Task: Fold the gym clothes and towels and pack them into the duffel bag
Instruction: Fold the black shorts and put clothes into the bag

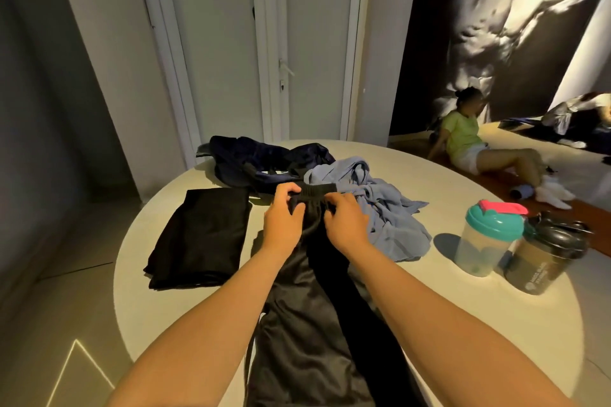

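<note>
Surface: round pale surface in front of white doors.
Black garment: stretched from the near edge to the middle, elastic waistband at the far end.
Left hand: fingers curled round the waistband.
Right hand: pinching the waistband just beside the left.
Folded black garment: flat, left of the hands.
Blue clothes: crumpled, right of the hands.
Duffel bag: navy, slumped beyond the hands.

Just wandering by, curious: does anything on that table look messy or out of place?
Nothing spilled or damaged. The blue cloth lies crumpled, and a dark navy heap sits rumpled behind it, unlike the neatly folded black garment. The teal-lidded shaker and dark shaker stand upright.
</note>
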Action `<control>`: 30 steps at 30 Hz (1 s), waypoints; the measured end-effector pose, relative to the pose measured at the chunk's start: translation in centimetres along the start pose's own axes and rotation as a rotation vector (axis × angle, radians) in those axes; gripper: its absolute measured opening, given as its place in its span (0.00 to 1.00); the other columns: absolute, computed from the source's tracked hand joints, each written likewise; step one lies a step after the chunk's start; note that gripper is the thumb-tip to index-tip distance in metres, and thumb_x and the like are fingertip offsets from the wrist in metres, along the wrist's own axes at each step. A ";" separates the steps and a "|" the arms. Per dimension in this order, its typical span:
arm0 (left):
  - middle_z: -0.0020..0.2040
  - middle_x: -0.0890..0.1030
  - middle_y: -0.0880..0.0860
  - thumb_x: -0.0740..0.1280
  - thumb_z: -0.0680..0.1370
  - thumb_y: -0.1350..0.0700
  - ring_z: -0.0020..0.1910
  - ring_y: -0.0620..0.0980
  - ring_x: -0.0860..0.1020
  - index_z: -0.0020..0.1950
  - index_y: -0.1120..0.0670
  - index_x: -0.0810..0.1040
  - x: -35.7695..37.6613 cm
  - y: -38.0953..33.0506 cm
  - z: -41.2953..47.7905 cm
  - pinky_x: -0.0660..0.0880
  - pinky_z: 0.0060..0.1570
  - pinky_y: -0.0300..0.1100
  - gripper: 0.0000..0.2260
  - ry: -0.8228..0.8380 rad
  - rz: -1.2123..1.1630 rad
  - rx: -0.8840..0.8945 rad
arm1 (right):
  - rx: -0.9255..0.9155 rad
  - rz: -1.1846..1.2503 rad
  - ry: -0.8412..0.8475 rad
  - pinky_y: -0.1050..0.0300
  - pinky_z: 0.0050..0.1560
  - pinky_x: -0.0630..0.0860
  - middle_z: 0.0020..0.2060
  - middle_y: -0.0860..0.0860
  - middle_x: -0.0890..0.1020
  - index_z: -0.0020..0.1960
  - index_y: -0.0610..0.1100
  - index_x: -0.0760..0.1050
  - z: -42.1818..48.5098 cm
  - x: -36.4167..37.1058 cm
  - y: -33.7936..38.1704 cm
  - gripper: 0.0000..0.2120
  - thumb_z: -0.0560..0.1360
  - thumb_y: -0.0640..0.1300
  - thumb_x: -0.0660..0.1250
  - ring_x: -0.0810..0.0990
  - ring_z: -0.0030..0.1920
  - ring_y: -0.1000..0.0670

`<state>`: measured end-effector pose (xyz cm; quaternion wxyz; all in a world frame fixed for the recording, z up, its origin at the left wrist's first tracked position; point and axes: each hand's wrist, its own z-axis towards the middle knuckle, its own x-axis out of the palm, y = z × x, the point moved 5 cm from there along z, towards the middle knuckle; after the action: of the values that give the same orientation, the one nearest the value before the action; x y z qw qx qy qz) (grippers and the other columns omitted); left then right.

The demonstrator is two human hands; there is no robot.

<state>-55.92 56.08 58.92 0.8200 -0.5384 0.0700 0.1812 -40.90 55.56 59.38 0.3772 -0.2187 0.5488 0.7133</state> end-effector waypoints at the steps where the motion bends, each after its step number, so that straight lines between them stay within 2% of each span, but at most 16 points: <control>1: 0.53 0.78 0.50 0.66 0.80 0.63 0.45 0.53 0.80 0.62 0.40 0.68 -0.1 0.1 -0.4 0.77 0.44 0.50 0.20 0.021 -0.007 -0.017 | 0.024 0.020 0.013 0.37 0.64 0.71 0.67 0.46 0.73 0.70 0.49 0.71 -0.3 0.1 -0.2 0.18 0.81 0.42 0.62 0.74 0.65 0.42; 3: 0.56 0.77 0.49 0.64 0.79 0.65 0.45 0.51 0.80 0.71 0.39 0.63 -0.4 0.3 -1.3 0.78 0.44 0.49 0.29 0.065 0.008 -0.044 | 0.061 0.046 0.027 0.38 0.63 0.71 0.68 0.46 0.71 0.74 0.49 0.66 -0.9 0.1 -0.5 0.22 0.81 0.41 0.63 0.73 0.66 0.42; 5: 0.59 0.77 0.49 0.64 0.78 0.67 0.49 0.50 0.80 0.75 0.43 0.64 -0.9 0.3 -2.2 0.78 0.49 0.48 0.30 0.111 0.037 -0.076 | 0.069 0.098 0.040 0.37 0.62 0.72 0.70 0.46 0.72 0.76 0.51 0.61 -1.6 0.0 -0.5 0.27 0.80 0.40 0.64 0.73 0.67 0.42; 8: 0.59 0.79 0.49 0.63 0.79 0.66 0.57 0.48 0.78 0.64 0.50 0.76 -1.8 0.1 -3.7 0.76 0.59 0.48 0.17 0.154 0.093 -0.003 | 0.083 0.188 0.081 0.35 0.66 0.71 0.72 0.48 0.71 0.80 0.54 0.52 -2.8 -0.1 -0.5 0.37 0.78 0.39 0.66 0.72 0.70 0.42; 12: 0.49 0.77 0.51 0.63 0.75 0.70 0.48 0.49 0.76 0.49 0.54 0.75 -3.3 -0.8 -6.5 0.74 0.50 0.46 0.12 0.200 0.163 0.124 | 0.079 0.237 0.187 0.40 0.65 0.73 0.73 0.38 0.65 0.81 0.59 0.42 -5.1 -0.9 -0.5 0.48 0.75 0.36 0.70 0.70 0.68 0.35; 13: 0.47 0.75 0.52 0.63 0.74 0.72 0.46 0.50 0.75 0.47 0.54 0.74 -3.5 -0.7 -7.2 0.73 0.48 0.47 0.13 0.225 0.185 0.150 | 0.088 0.232 0.225 0.43 0.66 0.71 0.72 0.38 0.63 0.81 0.59 0.45 -6.1 -1.1 -0.5 0.47 0.75 0.36 0.69 0.69 0.68 0.36; 15: 0.48 0.74 0.52 0.62 0.73 0.73 0.46 0.51 0.74 0.48 0.52 0.72 -3.5 -0.7 -9.0 0.72 0.48 0.48 0.16 0.272 0.216 0.158 | 0.087 0.200 0.275 0.52 0.66 0.68 0.70 0.41 0.61 0.79 0.53 0.57 -8.0 -1.4 -0.7 0.39 0.75 0.34 0.69 0.70 0.66 0.38; 17: 0.52 0.74 0.52 0.65 0.74 0.71 0.50 0.51 0.75 0.54 0.50 0.73 -3.4 -0.6 -10.9 0.73 0.51 0.47 0.17 0.284 0.208 0.118 | 0.085 0.139 0.226 0.57 0.60 0.69 0.66 0.42 0.67 0.70 0.46 0.70 -10.0 -1.5 -1.3 0.26 0.73 0.34 0.69 0.73 0.57 0.42; 19: 0.56 0.73 0.50 0.69 0.75 0.64 0.55 0.51 0.74 0.67 0.49 0.71 -3.2 -0.4 -12.9 0.73 0.57 0.46 0.23 0.307 0.203 0.068 | 0.123 0.103 0.144 0.53 0.55 0.72 0.62 0.44 0.68 0.60 0.44 0.73 -12.3 -1.5 -2.3 0.16 0.73 0.33 0.68 0.72 0.50 0.44; 21: 0.55 0.69 0.49 0.72 0.73 0.58 0.57 0.51 0.70 0.79 0.47 0.59 -2.9 0.2 -15.0 0.70 0.59 0.45 0.37 0.365 0.276 0.016 | 0.117 0.036 0.066 0.48 0.51 0.73 0.59 0.45 0.67 0.53 0.44 0.72 -14.8 -1.5 -3.3 0.12 0.73 0.32 0.66 0.73 0.50 0.40; 22: 0.54 0.68 0.49 0.72 0.73 0.55 0.57 0.52 0.68 0.81 0.46 0.56 -2.9 0.4 -16.0 0.69 0.60 0.45 0.40 0.386 0.359 0.019 | 0.095 -0.012 0.020 0.47 0.50 0.73 0.58 0.45 0.66 0.50 0.45 0.72 -16.1 -1.7 -3.7 0.12 0.72 0.32 0.66 0.72 0.52 0.39; 23: 0.54 0.67 0.49 0.72 0.74 0.53 0.59 0.53 0.67 0.80 0.46 0.59 -2.8 0.7 -17.0 0.69 0.60 0.46 0.38 0.392 0.462 0.046 | 0.068 -0.071 -0.030 0.46 0.49 0.73 0.58 0.44 0.66 0.49 0.45 0.71 -17.2 -2.0 -4.0 0.11 0.71 0.32 0.66 0.71 0.53 0.39; 24: 0.54 0.67 0.49 0.71 0.75 0.52 0.61 0.54 0.67 0.77 0.46 0.65 -2.8 0.9 -18.0 0.70 0.61 0.47 0.32 0.379 0.556 0.088 | 0.041 -0.137 -0.070 0.47 0.48 0.72 0.57 0.44 0.67 0.49 0.45 0.72 -18.3 -2.4 -4.2 0.11 0.71 0.33 0.67 0.70 0.53 0.39; 26: 0.56 0.68 0.49 0.71 0.76 0.54 0.59 0.54 0.67 0.66 0.47 0.76 -3.2 1.0 -19.9 0.72 0.57 0.49 0.19 0.279 0.645 0.149 | -0.017 -0.227 -0.094 0.49 0.41 0.72 0.55 0.45 0.69 0.50 0.45 0.72 -20.1 -2.9 -4.3 0.10 0.72 0.36 0.70 0.71 0.49 0.39; 28: 0.56 0.68 0.48 0.72 0.75 0.57 0.54 0.52 0.69 0.60 0.47 0.78 -3.6 0.6 -21.3 0.75 0.51 0.49 0.15 0.175 0.631 0.172 | -0.067 -0.256 -0.059 0.52 0.35 0.69 0.55 0.46 0.71 0.53 0.46 0.71 -21.6 -3.1 -4.1 0.10 0.74 0.40 0.69 0.74 0.42 0.40; 30: 0.61 0.70 0.49 0.71 0.76 0.58 0.50 0.53 0.74 0.61 0.48 0.77 -3.9 0.3 -22.4 0.77 0.46 0.49 0.15 0.164 0.614 0.179 | -0.101 -0.264 -0.002 0.51 0.38 0.72 0.59 0.47 0.72 0.63 0.49 0.71 -23.0 -3.1 -4.1 0.15 0.78 0.41 0.64 0.77 0.44 0.40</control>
<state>-57.78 34.93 50.68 0.7626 -0.4309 0.3107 0.3691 -38.18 33.35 52.18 0.4568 -0.3069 0.4781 0.6845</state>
